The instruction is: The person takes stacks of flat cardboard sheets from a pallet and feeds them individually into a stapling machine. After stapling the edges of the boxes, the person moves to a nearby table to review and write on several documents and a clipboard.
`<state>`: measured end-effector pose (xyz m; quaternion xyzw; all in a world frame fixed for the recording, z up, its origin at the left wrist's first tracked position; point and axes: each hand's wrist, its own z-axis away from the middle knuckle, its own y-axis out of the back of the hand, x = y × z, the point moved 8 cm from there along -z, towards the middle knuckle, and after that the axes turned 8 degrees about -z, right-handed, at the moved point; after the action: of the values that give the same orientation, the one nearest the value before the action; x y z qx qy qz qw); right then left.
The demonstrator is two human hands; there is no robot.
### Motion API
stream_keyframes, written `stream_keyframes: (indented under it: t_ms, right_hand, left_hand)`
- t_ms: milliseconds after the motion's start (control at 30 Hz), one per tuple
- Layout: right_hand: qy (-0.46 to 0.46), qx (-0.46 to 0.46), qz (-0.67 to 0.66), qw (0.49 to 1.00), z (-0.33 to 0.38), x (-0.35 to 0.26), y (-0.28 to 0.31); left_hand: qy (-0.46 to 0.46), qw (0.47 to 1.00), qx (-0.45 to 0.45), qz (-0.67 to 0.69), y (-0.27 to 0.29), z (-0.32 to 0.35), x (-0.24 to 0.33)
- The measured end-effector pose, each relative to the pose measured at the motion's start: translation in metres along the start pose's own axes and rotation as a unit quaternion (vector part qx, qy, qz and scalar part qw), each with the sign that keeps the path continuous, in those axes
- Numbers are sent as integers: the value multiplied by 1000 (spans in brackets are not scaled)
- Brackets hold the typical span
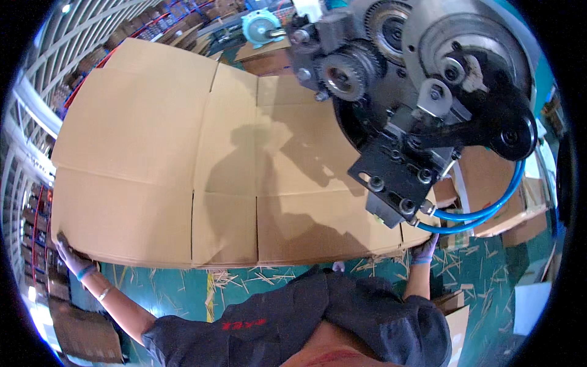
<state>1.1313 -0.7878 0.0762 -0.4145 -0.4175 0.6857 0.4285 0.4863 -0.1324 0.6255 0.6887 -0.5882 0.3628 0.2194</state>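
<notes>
Head view, and here's the large tan flattened cardboard sheet (134, 202), spread wide in front of the person's body, its near edge running almost from one hand to the other. The left hand (74, 260), in a grey glove with a blue cuff, is right at the near left corner, fingers against the edge; whether they pinch it or merely brace it, I cannot tell. Over on the other side, the right hand (423, 249), gloved the same way, is at the near right corner, and with the fingers partly hidden there, its grip is anyone's call. Above the right part looms the black and grey metal machine head (391, 171), thin bright-blue hoses (483, 215) looping from it; contact with the board is impossible to judge.

The step looks like steadying and lining up the board, and good form means matching pressure from both arms, so the near edge runs square rather than skewed. Keep the crease lines flat: a board this broad could well buckle between two corner holds. Fingers belong at the outer edges, well clear of that mechanism. And watch the footing, with pale cardboard scraps (226, 280) littering the green floor (156, 293)!
</notes>
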Motion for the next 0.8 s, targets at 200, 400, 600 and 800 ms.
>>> stream_keyframes:
  t_ms: [200, 400, 600, 800]
  right_hand:
    - [50, -21, 21, 998, -28, -64, -4]
    - [101, -30, 85, 991, -14, -119, -85]
    - [201, -47, 253, 945, 4, -174, -177]
    - [221, -23, 460, 860, 1, -248, -243]
  left_hand:
    - [-32, 997, 8, -75, -51, 59, 5]
    - [-102, 985, -25, -138, -7, -13, -81]
    - [54, 991, -74, -97, -177, 152, -112]
    - [121, 979, -98, -133, -233, 248, -174]
